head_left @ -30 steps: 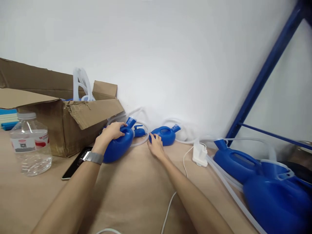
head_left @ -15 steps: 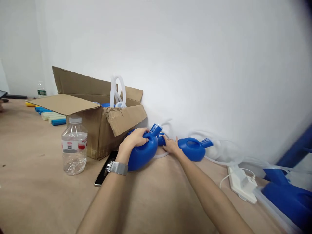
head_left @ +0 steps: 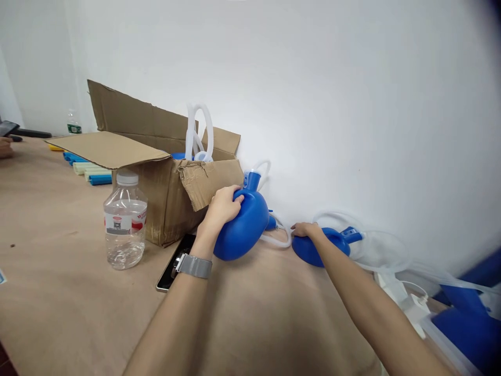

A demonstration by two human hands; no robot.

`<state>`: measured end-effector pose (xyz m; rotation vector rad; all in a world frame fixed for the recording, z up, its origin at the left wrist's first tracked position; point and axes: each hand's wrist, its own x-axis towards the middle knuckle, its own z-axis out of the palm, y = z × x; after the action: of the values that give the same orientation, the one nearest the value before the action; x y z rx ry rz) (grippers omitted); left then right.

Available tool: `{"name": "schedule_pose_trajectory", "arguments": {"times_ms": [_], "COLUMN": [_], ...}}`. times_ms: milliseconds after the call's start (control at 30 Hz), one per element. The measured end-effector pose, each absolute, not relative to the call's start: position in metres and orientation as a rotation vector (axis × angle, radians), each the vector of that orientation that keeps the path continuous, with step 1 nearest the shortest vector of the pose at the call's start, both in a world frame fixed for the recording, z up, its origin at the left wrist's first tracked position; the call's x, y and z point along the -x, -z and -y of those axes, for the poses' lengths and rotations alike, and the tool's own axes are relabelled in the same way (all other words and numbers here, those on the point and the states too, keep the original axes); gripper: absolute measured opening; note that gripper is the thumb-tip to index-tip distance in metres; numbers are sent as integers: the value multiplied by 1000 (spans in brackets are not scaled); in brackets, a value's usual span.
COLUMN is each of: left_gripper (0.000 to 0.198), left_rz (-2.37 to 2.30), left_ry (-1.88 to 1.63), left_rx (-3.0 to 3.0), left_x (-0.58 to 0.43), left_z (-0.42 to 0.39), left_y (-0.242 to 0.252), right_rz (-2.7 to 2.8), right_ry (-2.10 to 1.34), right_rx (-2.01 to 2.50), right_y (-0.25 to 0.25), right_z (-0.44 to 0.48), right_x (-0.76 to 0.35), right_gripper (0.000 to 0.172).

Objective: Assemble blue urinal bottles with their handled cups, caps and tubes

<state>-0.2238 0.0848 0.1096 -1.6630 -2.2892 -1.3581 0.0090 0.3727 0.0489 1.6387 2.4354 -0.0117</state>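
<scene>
My left hand (head_left: pixel 227 204), with a metal-mesh watch (head_left: pixel 193 265) on its wrist, is closed around the handle of a blue urinal bottle (head_left: pixel 245 227). That bottle is tilted, its capped neck pointing up toward the wall. My right hand (head_left: pixel 307 230) lies at the rear left end of a second blue urinal bottle (head_left: pixel 321 250), fingers stretched to the left; whether it presses on the bottle is unclear. Between the two bottles, a blue part (head_left: pixel 271 223) with a white hose (head_left: pixel 282 241) shows partly behind the held bottle.
An open cardboard box (head_left: pixel 156 209) with white hoses (head_left: pixel 201 125) stands left, behind a water bottle (head_left: pixel 125 230) and phone (head_left: pixel 166 277). Coloured tubes (head_left: pixel 94 169) lie further left. At right are a power strip (head_left: pixel 407 303) and another blue bottle (head_left: pixel 469 324). Another person's hand (head_left: pixel 5 147) shows far left.
My left hand has raised and tilted its urinal bottle more upright. The right hand has moved right, from the gap between the bottles to the second bottle's end. The view has shifted slightly.
</scene>
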Motion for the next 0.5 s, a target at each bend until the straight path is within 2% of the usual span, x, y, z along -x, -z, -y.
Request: {"name": "schedule_pose_trajectory", "arguments": {"times_ms": [233,400,500], "left_gripper": [42,38,39], "left_rz": [2302,2348,2368], "left_ry": [1393,1165,1088], "left_rx": [1518,1565,1558], "left_x": [218,218,217], "left_z": [-83,-80,-81], "left_y": [-114,-111,-108], "right_rz": [-2611,-2801,-3035], "right_ry": [574,1061,1256], "right_rx": [-1614,-1693,-1616], "right_y": [-37,-49,-51], "right_z": [-372,-374,-367], "right_x": [8,15,24], "right_gripper": [36,33,39]}}
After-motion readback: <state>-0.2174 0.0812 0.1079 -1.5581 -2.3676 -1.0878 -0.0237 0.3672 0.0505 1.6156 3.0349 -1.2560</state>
